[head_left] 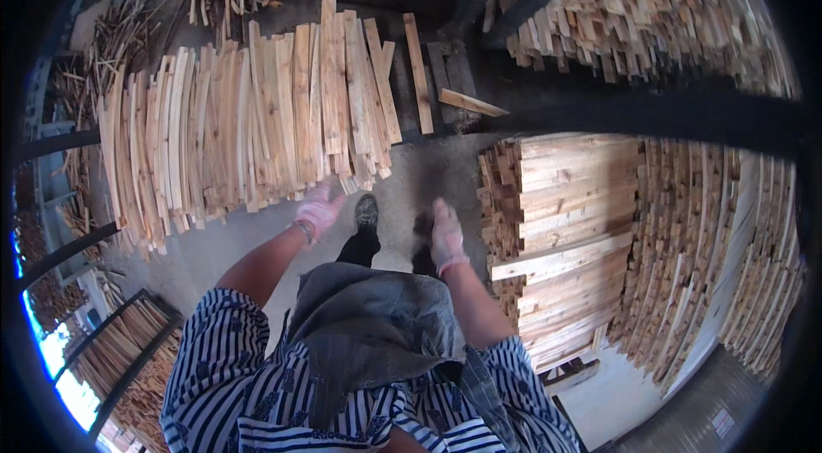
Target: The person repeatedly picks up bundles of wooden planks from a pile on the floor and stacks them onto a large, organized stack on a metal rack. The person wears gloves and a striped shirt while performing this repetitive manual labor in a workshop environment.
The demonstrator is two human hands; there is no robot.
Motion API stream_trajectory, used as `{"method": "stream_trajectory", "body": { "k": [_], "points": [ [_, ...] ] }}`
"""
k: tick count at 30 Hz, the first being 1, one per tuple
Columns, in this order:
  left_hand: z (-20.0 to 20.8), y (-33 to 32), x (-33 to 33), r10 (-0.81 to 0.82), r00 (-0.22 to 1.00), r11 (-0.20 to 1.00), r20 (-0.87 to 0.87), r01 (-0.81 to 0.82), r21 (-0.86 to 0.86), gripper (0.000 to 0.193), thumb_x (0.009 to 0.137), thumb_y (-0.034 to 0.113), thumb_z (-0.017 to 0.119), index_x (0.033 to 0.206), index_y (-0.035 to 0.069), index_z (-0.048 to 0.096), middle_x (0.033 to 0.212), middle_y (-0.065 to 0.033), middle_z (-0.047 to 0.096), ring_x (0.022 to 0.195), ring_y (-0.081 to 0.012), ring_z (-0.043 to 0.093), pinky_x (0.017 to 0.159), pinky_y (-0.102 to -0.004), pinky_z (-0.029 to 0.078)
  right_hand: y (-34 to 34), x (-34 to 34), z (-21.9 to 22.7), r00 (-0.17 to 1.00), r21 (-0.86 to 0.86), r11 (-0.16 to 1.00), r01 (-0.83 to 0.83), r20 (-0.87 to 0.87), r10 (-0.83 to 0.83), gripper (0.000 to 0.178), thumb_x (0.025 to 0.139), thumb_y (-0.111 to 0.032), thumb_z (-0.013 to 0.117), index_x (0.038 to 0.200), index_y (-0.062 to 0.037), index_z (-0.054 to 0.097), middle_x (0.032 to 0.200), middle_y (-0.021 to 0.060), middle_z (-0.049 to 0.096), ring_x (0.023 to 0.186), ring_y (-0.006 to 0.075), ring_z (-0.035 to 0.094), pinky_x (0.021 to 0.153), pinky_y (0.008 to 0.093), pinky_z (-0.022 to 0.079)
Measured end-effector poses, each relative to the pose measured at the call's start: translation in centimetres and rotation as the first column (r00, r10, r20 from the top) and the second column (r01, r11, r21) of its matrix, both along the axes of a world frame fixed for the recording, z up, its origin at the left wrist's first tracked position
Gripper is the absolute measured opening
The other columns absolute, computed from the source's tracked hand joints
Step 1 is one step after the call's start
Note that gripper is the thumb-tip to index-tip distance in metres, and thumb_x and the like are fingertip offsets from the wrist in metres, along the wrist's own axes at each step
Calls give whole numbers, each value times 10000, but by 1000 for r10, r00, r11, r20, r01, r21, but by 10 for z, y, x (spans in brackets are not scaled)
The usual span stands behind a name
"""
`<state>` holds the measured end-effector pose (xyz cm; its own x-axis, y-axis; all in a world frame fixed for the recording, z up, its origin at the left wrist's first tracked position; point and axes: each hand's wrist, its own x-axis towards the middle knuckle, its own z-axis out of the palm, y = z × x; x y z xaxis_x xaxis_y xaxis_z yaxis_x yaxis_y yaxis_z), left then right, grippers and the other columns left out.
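Note:
My left hand [319, 211], in a pale pinkish work glove, is at the near ends of a wide pile of loose wooden slats [231, 115]. Its fingers look spread and are slightly blurred; I cannot tell whether they touch the wood. To the right, my right hand [446, 237] hangs in the air in a whitish glove, fingers stretched out and nothing in them. Beside it on the right stands a neat stack of wooden slats [569, 187], one of them [561, 254] lying slightly askew across its top.
More stacks of slats [681, 256] continue at the right. A black metal beam [651, 117] crosses toward the right, with a large wood pile [634, 16] behind. One slat [418, 72] lies apart near the frame, a short piece [473, 103] beside it. Grey floor [411, 166] runs between the piles.

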<state>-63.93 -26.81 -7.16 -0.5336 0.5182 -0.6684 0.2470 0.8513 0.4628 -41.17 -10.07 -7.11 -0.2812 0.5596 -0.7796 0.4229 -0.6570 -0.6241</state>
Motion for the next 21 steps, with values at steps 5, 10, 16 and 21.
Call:
{"method": "stream_trajectory", "body": {
  "k": [5,10,16,21],
  "points": [
    [-8,51,-79,211,977,970,-43,-214,-118,882,846,469,628,1491,35,212,1500,-237,311,1372,-353,347,1111,-387,323,130,-102,-69,894,-275,852,445,78,-441,540,939,-556,494,1316,-169,480,1277,62,512,1099,254,509,914,488,478],
    [-88,95,-151,201,958,949,-204,-242,-201,1099,795,622,622,1503,-6,63,1573,-225,93,1459,-366,83,1181,-416,134,208,-155,-167,827,-350,769,536,36,-561,687,907,-611,503,1452,-223,346,1493,69,361,1353,326,348,1067,590,313],
    [-178,126,-172,98,901,921,-422,-243,-304,1106,806,696,545,1474,8,-7,1515,-337,-101,1392,-539,-111,1102,-652,-5,249,-171,-265,811,-436,692,576,196,-551,690,891,-575,563,1430,-193,363,1454,98,392,1308,339,399,1046,570,360],
    [-193,135,-173,62,921,943,-385,-181,-281,1131,796,690,559,1480,21,-45,1514,-336,-134,1391,-537,-136,1102,-643,-32,272,-158,-327,668,-282,619,733,126,-734,269,927,-336,593,1106,-138,562,1063,85,604,928,216,611,749,380,559]
  ]
}}
